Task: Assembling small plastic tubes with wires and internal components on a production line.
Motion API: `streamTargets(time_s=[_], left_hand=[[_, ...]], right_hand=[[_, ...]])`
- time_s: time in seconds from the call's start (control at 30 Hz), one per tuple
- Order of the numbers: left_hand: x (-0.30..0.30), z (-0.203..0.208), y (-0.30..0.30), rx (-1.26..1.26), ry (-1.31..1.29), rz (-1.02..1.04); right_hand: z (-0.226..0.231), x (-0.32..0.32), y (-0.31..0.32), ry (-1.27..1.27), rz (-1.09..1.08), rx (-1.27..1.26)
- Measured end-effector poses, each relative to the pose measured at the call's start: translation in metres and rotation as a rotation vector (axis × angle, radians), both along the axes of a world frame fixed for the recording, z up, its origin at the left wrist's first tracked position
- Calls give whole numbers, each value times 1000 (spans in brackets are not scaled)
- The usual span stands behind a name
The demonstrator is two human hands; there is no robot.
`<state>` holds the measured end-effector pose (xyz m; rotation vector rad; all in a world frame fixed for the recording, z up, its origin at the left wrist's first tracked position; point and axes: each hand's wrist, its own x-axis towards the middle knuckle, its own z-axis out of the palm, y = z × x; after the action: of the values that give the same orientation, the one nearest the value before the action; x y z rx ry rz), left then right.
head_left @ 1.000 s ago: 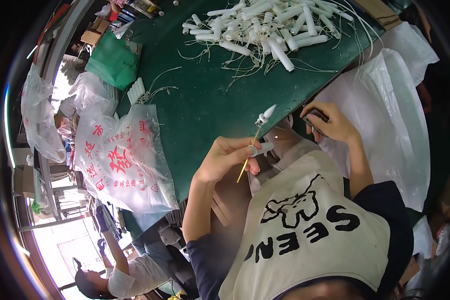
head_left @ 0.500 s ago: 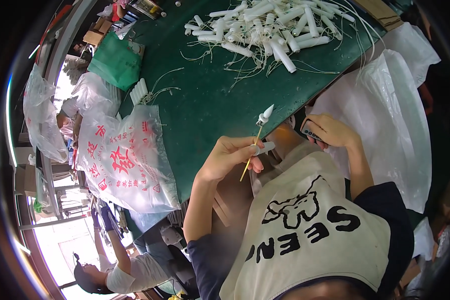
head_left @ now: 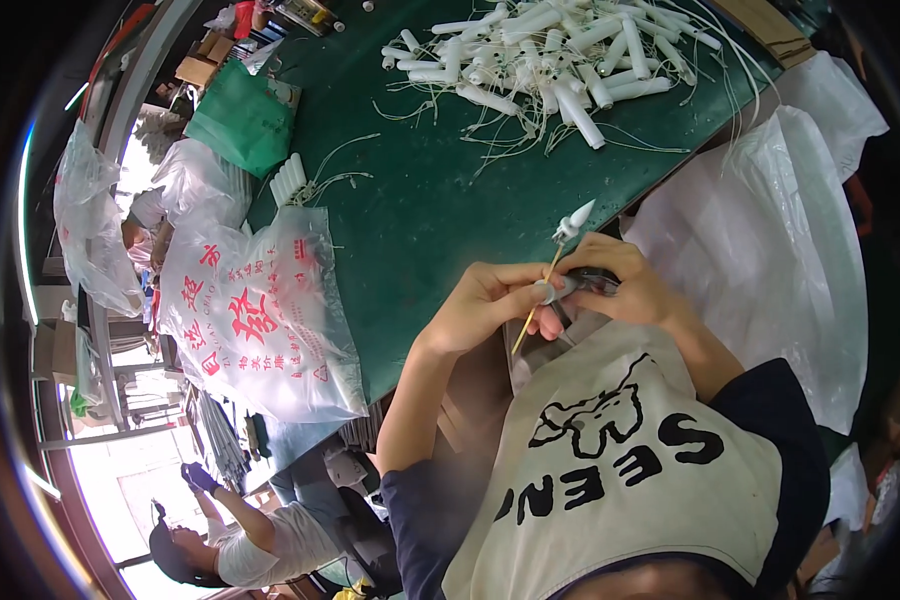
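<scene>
In front of the apron, both hands meet just off the table's edge. My left hand (head_left: pixel 505 300) is closed, pinching a thin yellow stick (head_left: pixel 522 330) and a small white plastic piece (head_left: pixel 547 291). A white flame-shaped tip (head_left: pixel 576 218) tops the stick and points up and away. My right hand (head_left: pixel 625 280) is wrapped round a dark grey hand tool (head_left: pixel 595 280), whose exact kind I cannot make out. The tool's front reaches the white piece beside my left fingers. On the green table (head_left: pixel 410 220), farther off, lies a heap of white candle-like tubes (head_left: pixel 570 60) with thin wires.
Several more white tubes (head_left: pixel 288 180) lie at the table's left, near a green bag (head_left: pixel 240 120) and a clear plastic bag with red print (head_left: pixel 260 310). White sheeting (head_left: pixel 760 250) hangs at the right. A co-worker (head_left: pixel 260 545) is at lower left; a cardboard box (head_left: pixel 765 30) stands far right.
My right hand has come left with the grey tool, up to my left hand. My left hand has shifted slightly right, the stick still in it.
</scene>
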<state>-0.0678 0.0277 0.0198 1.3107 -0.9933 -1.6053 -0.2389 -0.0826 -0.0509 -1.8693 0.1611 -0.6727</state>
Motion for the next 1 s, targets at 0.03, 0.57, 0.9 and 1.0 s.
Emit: streamTargets(time_s=[0.03, 0.57, 0.9, 1.0], left_hand=[[-1, 1, -1, 1, 1, 33], [43, -27, -25, -114, -697, 300], [17, -14, -25, -389, -1037, 394], [-5, -9, -29, -249, -386, 387]], right_hand=[[1, 1, 0, -30, -84, -83], [1, -11, -6, -22, -467, -181], [27, 2, 2, -92, -679, -454], [34, 12, 12, -98, -778, -632]])
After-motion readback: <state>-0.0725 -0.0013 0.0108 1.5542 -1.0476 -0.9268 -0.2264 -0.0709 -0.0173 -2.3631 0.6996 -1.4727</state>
